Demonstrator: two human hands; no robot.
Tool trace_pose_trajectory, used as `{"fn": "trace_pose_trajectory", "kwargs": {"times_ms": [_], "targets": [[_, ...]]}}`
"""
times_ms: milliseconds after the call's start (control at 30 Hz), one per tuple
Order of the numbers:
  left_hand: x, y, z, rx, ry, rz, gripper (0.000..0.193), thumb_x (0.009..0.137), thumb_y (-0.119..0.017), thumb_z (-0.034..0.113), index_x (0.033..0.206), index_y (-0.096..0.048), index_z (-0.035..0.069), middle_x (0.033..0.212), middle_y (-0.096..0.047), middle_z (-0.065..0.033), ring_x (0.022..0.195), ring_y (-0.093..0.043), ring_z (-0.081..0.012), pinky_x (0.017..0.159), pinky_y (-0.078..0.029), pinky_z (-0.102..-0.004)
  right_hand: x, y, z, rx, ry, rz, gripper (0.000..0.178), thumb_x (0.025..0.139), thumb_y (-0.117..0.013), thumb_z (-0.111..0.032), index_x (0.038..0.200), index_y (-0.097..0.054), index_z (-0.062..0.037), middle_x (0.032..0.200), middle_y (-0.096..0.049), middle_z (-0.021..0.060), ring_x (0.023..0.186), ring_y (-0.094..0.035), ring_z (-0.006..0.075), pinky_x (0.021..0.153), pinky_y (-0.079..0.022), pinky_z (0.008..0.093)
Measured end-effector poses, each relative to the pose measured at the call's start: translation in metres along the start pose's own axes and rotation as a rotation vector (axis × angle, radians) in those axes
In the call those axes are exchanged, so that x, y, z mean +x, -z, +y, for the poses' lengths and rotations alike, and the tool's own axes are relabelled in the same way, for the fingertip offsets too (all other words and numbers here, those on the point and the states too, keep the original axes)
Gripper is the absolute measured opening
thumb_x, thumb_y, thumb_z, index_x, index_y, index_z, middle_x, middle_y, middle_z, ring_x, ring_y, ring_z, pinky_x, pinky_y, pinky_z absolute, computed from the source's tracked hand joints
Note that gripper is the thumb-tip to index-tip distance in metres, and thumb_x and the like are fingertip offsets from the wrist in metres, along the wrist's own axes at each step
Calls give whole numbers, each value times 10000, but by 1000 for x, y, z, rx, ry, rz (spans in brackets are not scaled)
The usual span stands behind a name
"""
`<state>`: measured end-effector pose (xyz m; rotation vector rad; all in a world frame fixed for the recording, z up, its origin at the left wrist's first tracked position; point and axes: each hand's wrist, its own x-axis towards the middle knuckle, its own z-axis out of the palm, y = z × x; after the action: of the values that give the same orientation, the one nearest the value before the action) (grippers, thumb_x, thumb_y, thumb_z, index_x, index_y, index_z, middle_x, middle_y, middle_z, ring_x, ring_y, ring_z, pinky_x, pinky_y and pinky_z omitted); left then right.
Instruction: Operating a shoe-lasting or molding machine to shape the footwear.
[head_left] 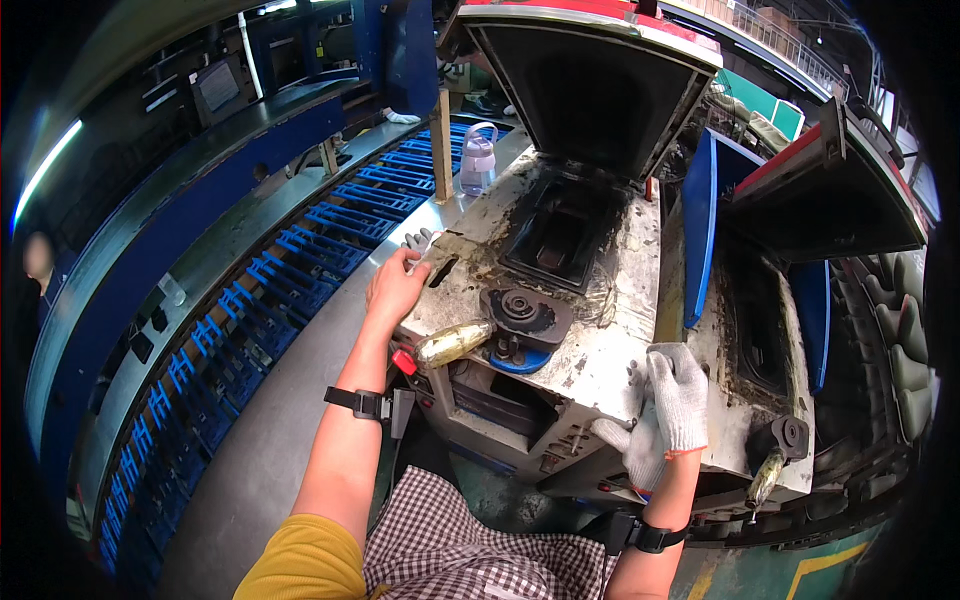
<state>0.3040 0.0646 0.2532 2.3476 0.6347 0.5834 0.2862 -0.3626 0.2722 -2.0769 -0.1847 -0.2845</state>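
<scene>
My bare left hand (393, 287) is at the left edge of a worn metal machine top (470, 262), its fingers curled. Just beyond them lie the grey fingertips of a glove (418, 240); whether I grip it is hidden. My right hand (683, 395) wears a white knit glove with an orange cuff, fingers bent down at the machine's right front corner. Under it hangs a second white glove (637, 450), which the fingers appear to hold. Between my hands, a tape-wrapped handle (455, 344) joins a dark round clamp (520, 312).
A raised red-edged lid (590, 85) stands behind a dark recessed mould (560, 235). To the right is a similar station with blue side panels (703, 230) and its own handle (768, 478). A blue slatted conveyor (270, 272) runs along the left; a lilac bottle (478, 162) stands beside it.
</scene>
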Motion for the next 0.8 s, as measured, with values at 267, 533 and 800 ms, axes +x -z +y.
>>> {"fn": "trace_pose_trajectory", "kwargs": {"times_ms": [267, 533, 800], "targets": [[0, 1, 0, 2, -5, 4, 421, 843, -638, 401, 1155, -648, 117, 1028, -700, -138, 1001, -660, -326, 866, -493, -434, 1, -1, 1, 2, -34, -7, 170, 924, -630, -179, 1031, -666, -52, 863, -679, 142, 785, -654, 196, 751, -506, 318], [-1, 1, 0, -5, -14, 5, 425, 843, -639, 407, 1156, -648, 120, 1034, -700, -134, 1004, -659, -324, 868, -492, -432, 0, 0, -1, -4, -31, -11, 171, 927, -628, -187, 1032, -667, -58, 851, -681, 145, 776, -660, 210, 743, -508, 324], [0, 2, 0, 5, -1, 5, 439, 844, -628, 415, 1169, -645, 121, 1056, -693, -133, 1013, -655, -320, 867, -491, -428, -1, 1, -5, -7, -29, -15, 177, 931, -622, -194, 1033, -668, -57, 857, -686, 135, 779, -659, 200, 744, -506, 318]]}}
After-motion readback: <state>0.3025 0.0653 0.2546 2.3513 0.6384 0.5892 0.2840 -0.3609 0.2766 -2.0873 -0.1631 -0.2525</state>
